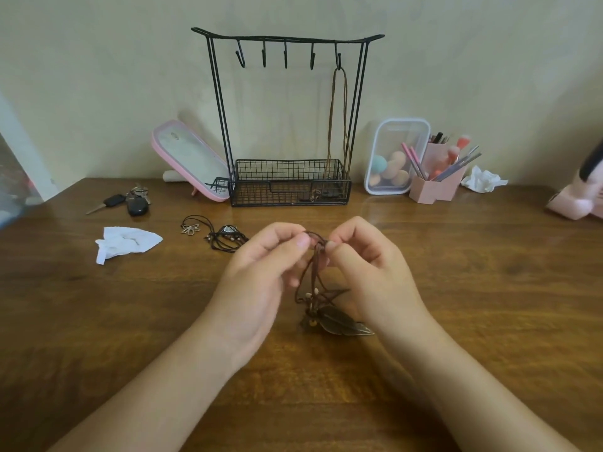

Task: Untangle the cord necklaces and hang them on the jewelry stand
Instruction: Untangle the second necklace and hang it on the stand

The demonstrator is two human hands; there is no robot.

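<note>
Both hands pinch the brown cord necklace (314,256) at its bunched top, the left hand (261,265) and right hand (368,265) with fingertips closed tight on the cord. Its leaf pendant (346,322) dangles below the grip, near the table (489,288). Beyond and to the left lies a dark tangle (222,238), seemingly untouched. Straight beyond, the jewelry stand (287,37) carries one hung cord (339,125) on its right-end hook, with four hooks bare. Roughly one necklace is done. Open wood lies between grip and stand.
</note>
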